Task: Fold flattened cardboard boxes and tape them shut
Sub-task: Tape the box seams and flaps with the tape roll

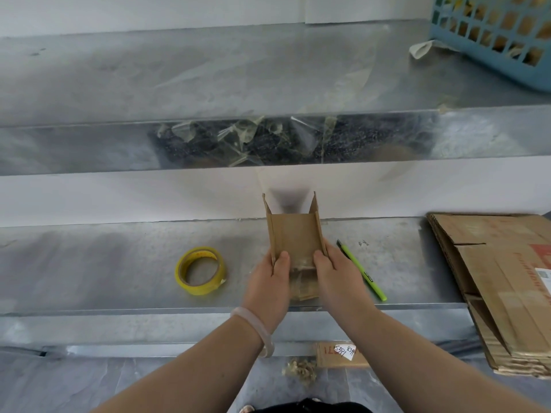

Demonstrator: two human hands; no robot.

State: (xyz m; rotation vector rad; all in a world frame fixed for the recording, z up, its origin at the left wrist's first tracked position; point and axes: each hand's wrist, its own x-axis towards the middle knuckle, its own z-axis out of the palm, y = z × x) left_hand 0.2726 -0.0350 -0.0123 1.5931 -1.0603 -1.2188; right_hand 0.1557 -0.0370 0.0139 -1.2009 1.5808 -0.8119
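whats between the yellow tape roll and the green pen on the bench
The small cardboard box, gripped by the left hand and the right hand, sits between the tape roll and the pen. The head view shows this.

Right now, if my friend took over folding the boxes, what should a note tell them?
Left hand and right hand: both grip the near end of the small cardboard box, thumbs on top.
Box: rests on the metal bench, far flaps open and untaped.
Yellow tape roll: on the bench, left of the box, untouched. Green pen: right of it.
Done: box folded into shape; near end seems taped.
Left: close and tape the far flaps, then the flattened boxes stacked at right.
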